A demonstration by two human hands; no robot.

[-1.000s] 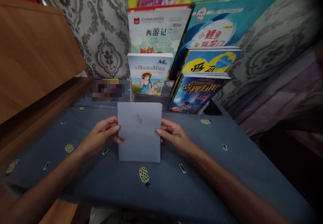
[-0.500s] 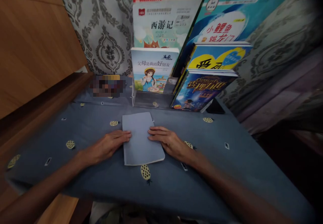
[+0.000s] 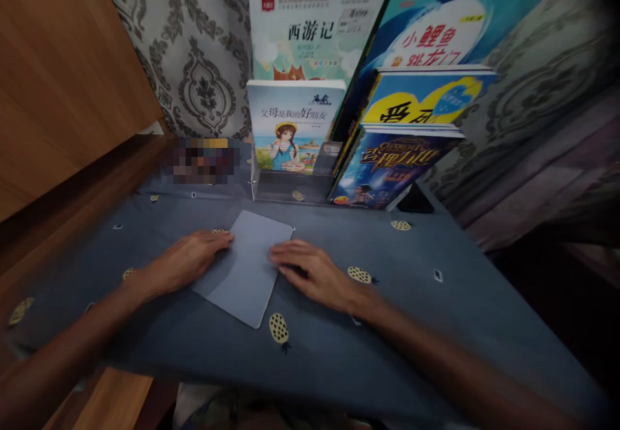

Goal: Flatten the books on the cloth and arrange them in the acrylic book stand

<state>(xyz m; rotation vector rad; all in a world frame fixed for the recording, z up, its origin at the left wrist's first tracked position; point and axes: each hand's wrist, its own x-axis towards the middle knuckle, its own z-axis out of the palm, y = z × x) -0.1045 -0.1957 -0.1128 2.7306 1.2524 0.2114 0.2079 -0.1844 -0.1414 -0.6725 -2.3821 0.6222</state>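
A thin notebook (image 3: 249, 262) with a plain pale grey-blue cover lies flat on the cloth-covered table, turned at a slant so that its near end points left. My left hand (image 3: 201, 255) rests at its left edge, fingers stretched out and fingertips touching the cover's side. Over the right edge reaches my right hand (image 3: 310, 272), palm down, with the fingers extended and a gap beside the thumb. The right fingertips look slightly blurred, and whether they press on the cover I cannot tell.
Behind the notebook, a clear stand (image 3: 290, 188) holds several upright children's books (image 3: 295, 126). A dark flat object (image 3: 416, 201) lies by its right end. Blurred-out items (image 3: 201, 161) sit at the back left, near a wooden cabinet (image 3: 72, 81). Patterned curtains (image 3: 206, 88) hang behind.
The notebook has turned clockwise, its near end swinging left. Both hands have shifted slightly left with it. The view has tilted down a little.
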